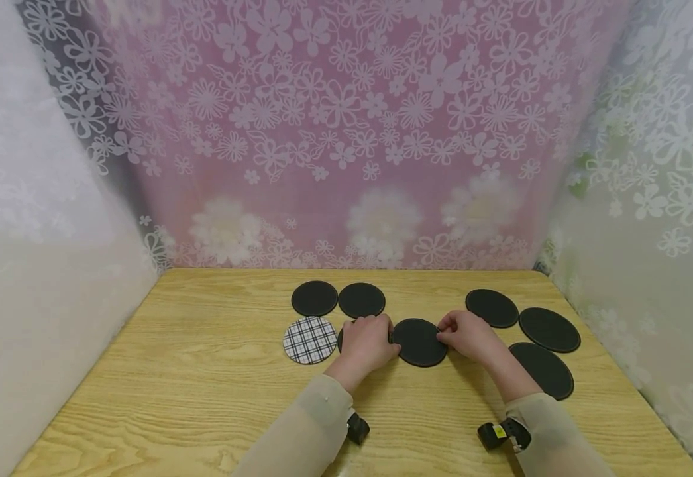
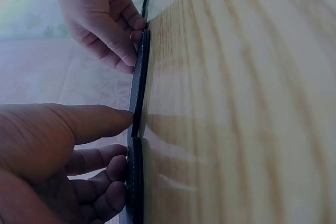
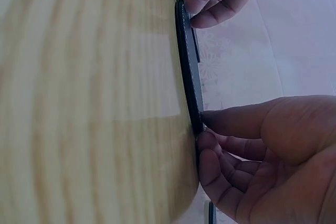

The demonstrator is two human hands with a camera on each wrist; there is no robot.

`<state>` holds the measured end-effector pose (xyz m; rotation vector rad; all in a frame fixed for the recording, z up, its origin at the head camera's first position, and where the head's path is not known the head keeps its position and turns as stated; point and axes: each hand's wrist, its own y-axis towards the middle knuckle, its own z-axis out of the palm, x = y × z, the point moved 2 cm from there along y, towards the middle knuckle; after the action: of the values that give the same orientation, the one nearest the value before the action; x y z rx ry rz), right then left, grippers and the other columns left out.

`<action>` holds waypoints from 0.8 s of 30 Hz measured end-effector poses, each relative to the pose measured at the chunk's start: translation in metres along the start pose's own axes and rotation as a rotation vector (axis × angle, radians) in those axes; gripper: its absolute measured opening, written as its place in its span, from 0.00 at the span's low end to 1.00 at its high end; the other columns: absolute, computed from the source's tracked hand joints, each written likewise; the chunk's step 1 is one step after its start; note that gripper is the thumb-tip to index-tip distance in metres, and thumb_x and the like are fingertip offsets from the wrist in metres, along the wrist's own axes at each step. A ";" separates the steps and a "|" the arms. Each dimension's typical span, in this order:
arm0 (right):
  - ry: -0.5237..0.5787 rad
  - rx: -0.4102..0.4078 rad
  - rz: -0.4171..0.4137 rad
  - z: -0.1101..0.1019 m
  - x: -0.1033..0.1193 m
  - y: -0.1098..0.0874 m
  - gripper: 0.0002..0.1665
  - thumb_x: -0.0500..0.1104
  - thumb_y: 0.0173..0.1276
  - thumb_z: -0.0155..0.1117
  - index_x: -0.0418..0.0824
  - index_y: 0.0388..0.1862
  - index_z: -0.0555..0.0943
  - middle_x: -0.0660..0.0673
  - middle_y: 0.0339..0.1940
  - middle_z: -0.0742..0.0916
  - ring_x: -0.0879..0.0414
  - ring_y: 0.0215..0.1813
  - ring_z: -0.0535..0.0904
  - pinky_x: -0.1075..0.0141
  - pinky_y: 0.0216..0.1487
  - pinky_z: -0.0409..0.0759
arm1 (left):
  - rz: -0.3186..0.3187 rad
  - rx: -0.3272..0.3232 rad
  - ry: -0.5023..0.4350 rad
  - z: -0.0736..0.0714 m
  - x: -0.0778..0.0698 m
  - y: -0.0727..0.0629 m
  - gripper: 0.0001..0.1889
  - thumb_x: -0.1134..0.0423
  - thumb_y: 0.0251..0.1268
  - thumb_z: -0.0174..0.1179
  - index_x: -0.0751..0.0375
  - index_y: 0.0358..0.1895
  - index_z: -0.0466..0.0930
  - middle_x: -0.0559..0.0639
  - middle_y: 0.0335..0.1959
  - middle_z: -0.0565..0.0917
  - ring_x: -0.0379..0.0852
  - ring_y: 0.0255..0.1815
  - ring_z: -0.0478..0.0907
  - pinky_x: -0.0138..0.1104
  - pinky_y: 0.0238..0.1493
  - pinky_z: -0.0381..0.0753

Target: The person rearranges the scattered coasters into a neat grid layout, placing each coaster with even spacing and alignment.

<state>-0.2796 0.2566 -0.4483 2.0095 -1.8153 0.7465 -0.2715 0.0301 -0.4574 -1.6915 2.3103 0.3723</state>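
One pink cloth with white flower patterns hangs beyond the far edge of a pale wood-grained surface. Over its middle, the left hand and right hand hold a round black disc with a stitched rim, each grip pinched together, one on its left edge, one on its right. The left hand mostly hides another black disc; left of that lies a round white-and-black plaid disc. Two far black discs sit side by side; three right-hand black discs include one partly behind the right forearm. Each wrist bears a small black device.
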 end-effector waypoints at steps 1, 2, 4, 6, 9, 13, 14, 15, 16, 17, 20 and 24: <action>-0.005 0.000 -0.003 0.000 0.000 0.000 0.09 0.37 0.80 0.70 0.31 0.51 0.85 0.43 0.40 0.87 0.52 0.38 0.83 0.53 0.43 0.83 | 0.000 -0.001 -0.001 0.000 0.000 0.000 0.14 0.47 0.71 0.78 0.48 0.49 0.87 0.45 0.43 0.87 0.51 0.47 0.83 0.48 0.52 0.73; -0.006 0.001 -0.005 -0.001 0.000 0.000 0.09 0.37 0.80 0.70 0.31 0.51 0.85 0.43 0.40 0.87 0.52 0.38 0.83 0.53 0.43 0.83 | 0.000 -0.001 -0.002 0.000 0.000 0.000 0.14 0.47 0.71 0.78 0.48 0.49 0.87 0.45 0.43 0.87 0.51 0.47 0.83 0.48 0.52 0.73; -0.009 0.000 -0.009 -0.001 0.000 0.000 0.09 0.37 0.80 0.70 0.31 0.51 0.85 0.43 0.40 0.87 0.52 0.38 0.83 0.53 0.43 0.83 | 0.000 -0.002 -0.004 0.000 0.000 0.000 0.15 0.47 0.71 0.78 0.48 0.49 0.87 0.45 0.43 0.87 0.51 0.47 0.83 0.48 0.52 0.73; -0.009 0.001 -0.012 -0.001 0.000 0.000 0.09 0.37 0.80 0.70 0.31 0.51 0.85 0.42 0.40 0.87 0.52 0.38 0.83 0.53 0.43 0.82 | -0.001 -0.001 -0.005 0.000 -0.001 0.000 0.14 0.47 0.71 0.78 0.48 0.49 0.87 0.45 0.43 0.87 0.51 0.47 0.83 0.48 0.52 0.73; -0.019 0.000 -0.016 -0.001 0.000 0.000 0.09 0.37 0.80 0.70 0.31 0.51 0.85 0.42 0.40 0.87 0.52 0.38 0.82 0.53 0.44 0.82 | -0.003 0.001 0.000 0.000 -0.001 0.000 0.15 0.47 0.71 0.78 0.47 0.49 0.87 0.45 0.43 0.86 0.51 0.47 0.83 0.48 0.52 0.74; -0.036 -0.003 -0.013 -0.001 0.002 -0.001 0.10 0.37 0.80 0.71 0.30 0.51 0.86 0.43 0.40 0.87 0.52 0.39 0.82 0.52 0.44 0.82 | -0.003 0.004 0.006 0.000 -0.001 0.000 0.15 0.46 0.70 0.78 0.47 0.49 0.87 0.45 0.43 0.86 0.51 0.47 0.83 0.48 0.52 0.74; -0.036 -0.003 -0.012 -0.001 0.002 -0.001 0.10 0.38 0.80 0.71 0.31 0.51 0.86 0.43 0.40 0.87 0.51 0.39 0.82 0.52 0.44 0.82 | -0.003 0.005 0.006 0.000 -0.001 0.000 0.15 0.47 0.70 0.78 0.47 0.49 0.87 0.45 0.43 0.86 0.51 0.47 0.83 0.48 0.52 0.74; -0.038 -0.004 -0.009 -0.001 0.003 -0.001 0.10 0.38 0.80 0.71 0.31 0.51 0.86 0.43 0.40 0.87 0.51 0.39 0.82 0.52 0.44 0.82 | -0.002 0.006 0.006 0.000 -0.001 0.000 0.15 0.47 0.70 0.78 0.47 0.49 0.87 0.45 0.43 0.86 0.51 0.47 0.83 0.48 0.52 0.74; -0.036 -0.005 -0.006 -0.001 0.003 -0.001 0.10 0.38 0.80 0.71 0.31 0.51 0.86 0.43 0.40 0.87 0.51 0.39 0.82 0.52 0.44 0.82 | -0.001 0.007 0.006 -0.001 -0.001 0.000 0.15 0.47 0.70 0.78 0.48 0.49 0.87 0.45 0.43 0.86 0.51 0.47 0.83 0.48 0.52 0.74; -0.035 -0.006 -0.004 -0.001 0.003 -0.001 0.11 0.38 0.80 0.71 0.31 0.51 0.86 0.43 0.40 0.87 0.51 0.39 0.82 0.52 0.44 0.82 | 0.000 0.007 0.006 -0.001 -0.001 -0.001 0.15 0.47 0.70 0.78 0.48 0.50 0.87 0.45 0.43 0.86 0.51 0.47 0.83 0.49 0.53 0.74; -0.033 -0.006 0.000 -0.001 0.003 -0.002 0.11 0.39 0.80 0.72 0.30 0.51 0.86 0.43 0.40 0.87 0.51 0.39 0.83 0.52 0.45 0.83 | 0.004 0.007 0.008 -0.003 -0.002 -0.001 0.15 0.47 0.71 0.78 0.48 0.50 0.88 0.45 0.44 0.87 0.51 0.47 0.83 0.49 0.53 0.74; -0.041 -0.008 -0.003 -0.004 0.001 -0.002 0.14 0.41 0.80 0.72 0.30 0.54 0.86 0.42 0.42 0.88 0.50 0.41 0.84 0.51 0.46 0.83 | 0.007 -0.001 0.002 -0.004 -0.003 -0.002 0.15 0.47 0.72 0.77 0.49 0.52 0.89 0.46 0.44 0.87 0.51 0.48 0.83 0.50 0.54 0.74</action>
<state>-0.2781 0.2583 -0.4440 2.0364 -1.8347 0.7007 -0.2686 0.0308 -0.4523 -1.6850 2.3185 0.3732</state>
